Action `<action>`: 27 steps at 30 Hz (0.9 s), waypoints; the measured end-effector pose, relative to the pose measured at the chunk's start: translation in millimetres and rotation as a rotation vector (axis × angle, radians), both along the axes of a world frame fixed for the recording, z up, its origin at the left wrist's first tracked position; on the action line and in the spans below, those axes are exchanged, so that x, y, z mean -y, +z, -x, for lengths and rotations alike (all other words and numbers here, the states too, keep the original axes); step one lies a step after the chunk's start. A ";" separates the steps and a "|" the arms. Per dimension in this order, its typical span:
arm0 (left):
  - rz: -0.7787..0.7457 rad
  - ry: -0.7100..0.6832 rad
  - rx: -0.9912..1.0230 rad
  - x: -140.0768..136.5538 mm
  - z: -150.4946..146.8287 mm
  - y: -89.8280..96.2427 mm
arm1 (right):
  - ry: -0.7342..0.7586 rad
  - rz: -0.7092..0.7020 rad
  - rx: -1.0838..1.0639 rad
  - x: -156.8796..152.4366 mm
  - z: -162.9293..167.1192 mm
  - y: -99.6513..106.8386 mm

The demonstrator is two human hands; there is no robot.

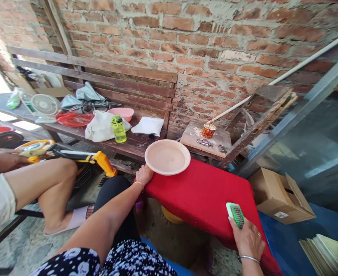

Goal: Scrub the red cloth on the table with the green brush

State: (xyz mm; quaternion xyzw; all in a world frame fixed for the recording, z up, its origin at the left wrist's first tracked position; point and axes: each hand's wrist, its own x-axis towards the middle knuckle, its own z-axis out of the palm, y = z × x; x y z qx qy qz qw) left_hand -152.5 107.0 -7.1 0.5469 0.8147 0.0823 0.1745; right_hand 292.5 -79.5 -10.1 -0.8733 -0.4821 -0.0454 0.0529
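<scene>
A pale pink basin (169,157) sits on the far left end of a table under a red cloth (197,191). My left hand (145,175) is at the basin's near left rim, its fingers closed against it and partly hidden. Over the right part of the cloth, my right hand (248,235) grips a scrub brush (235,214) with a pale green back, its green and brownish bristles facing up. Some distance separates the brush from the basin.
Behind stands a wooden bench (105,142) with a green bottle (118,129), a white bag (101,125) and a fan (45,106). A small wooden stand (192,132) bears a tub (208,130). Rightward is a cardboard box (275,195). Another person's leg (42,176) is at left.
</scene>
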 end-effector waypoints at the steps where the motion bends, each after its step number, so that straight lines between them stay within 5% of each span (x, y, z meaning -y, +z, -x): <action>1: -0.005 0.005 0.001 -0.6 0.1 -1.2 | 0.015 -0.006 -0.008 -0.5 -1.8 -1.7; 6: -0.008 0.007 0.001 -0.8 0.4 -3.3 | 0.125 -0.157 -0.095 -2.1 0.0 -5.4; 10: -0.006 0.004 0.004 0.6 -0.6 -0.2 | 0.250 -0.271 -0.314 -8.3 50.9 3.5; 16: 0.000 0.002 0.015 2.2 -0.5 2.4 | 0.604 -0.026 -0.317 -27.3 189.6 30.1; 19: -0.009 -0.008 0.019 2.1 0.5 0.8 | 0.635 0.087 -0.213 -35.1 222.5 36.4; 23: -0.020 -0.020 0.012 2.7 0.3 0.2 | 0.503 0.142 -0.138 -31.6 192.1 31.0; 27: -0.011 -0.020 0.015 4.5 -1.5 4.3 | 0.197 0.092 -0.151 -7.9 89.9 22.2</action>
